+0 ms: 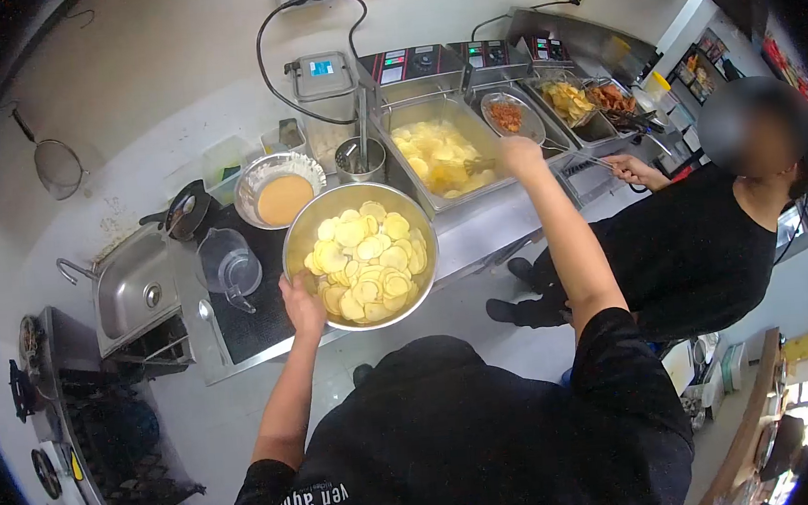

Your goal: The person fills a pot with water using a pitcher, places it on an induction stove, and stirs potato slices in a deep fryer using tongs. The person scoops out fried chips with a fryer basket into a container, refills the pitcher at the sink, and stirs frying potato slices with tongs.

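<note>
My left hand (304, 305) grips the lower left rim of a large steel bowl (291, 244), which is tilted and holds sliced potatoes (367, 260). Right of the bowl, my right hand (520, 156) is closed at the right edge of a fryer (468, 200) in which more potato slices (436, 155) lie. A utensil (481, 165) extends from this hand over the slices; its handle is hidden in the fingers.
At the right, a co-worker (678, 240) holds a wire skimmer (582, 158) near fryers with fried food. Left of my bowl are a bowl of batter (284, 199), a clear jug (231, 266) and a sink (145, 282). A steel pot (361, 172) stands behind.
</note>
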Demonstrator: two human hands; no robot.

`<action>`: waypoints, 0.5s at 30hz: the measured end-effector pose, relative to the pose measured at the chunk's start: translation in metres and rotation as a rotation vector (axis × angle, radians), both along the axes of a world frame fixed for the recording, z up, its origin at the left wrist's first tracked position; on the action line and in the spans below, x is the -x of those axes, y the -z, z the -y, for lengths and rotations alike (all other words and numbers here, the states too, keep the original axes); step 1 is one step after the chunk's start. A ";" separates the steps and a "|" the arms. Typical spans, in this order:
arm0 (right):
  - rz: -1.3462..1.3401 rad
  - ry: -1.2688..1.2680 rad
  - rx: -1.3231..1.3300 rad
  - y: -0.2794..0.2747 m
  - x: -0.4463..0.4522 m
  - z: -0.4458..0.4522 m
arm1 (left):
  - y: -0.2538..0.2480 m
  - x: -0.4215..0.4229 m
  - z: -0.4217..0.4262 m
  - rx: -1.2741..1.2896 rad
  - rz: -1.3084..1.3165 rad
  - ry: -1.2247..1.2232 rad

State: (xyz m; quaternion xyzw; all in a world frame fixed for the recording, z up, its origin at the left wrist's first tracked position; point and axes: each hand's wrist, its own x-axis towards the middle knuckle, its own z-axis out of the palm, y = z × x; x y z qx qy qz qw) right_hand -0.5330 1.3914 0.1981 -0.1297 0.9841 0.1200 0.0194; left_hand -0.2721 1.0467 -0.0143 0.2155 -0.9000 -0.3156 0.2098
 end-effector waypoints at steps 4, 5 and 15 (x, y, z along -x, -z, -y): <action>-0.039 0.064 0.079 0.027 0.027 -0.029 | 0.003 -0.001 -0.001 -0.031 -0.041 -0.002; 0.001 0.102 0.156 0.056 0.047 -0.037 | 0.002 -0.002 -0.002 -0.046 -0.042 0.000; -0.048 -0.208 0.056 -0.010 -0.011 -0.016 | 0.004 -0.001 0.001 -0.045 -0.020 0.013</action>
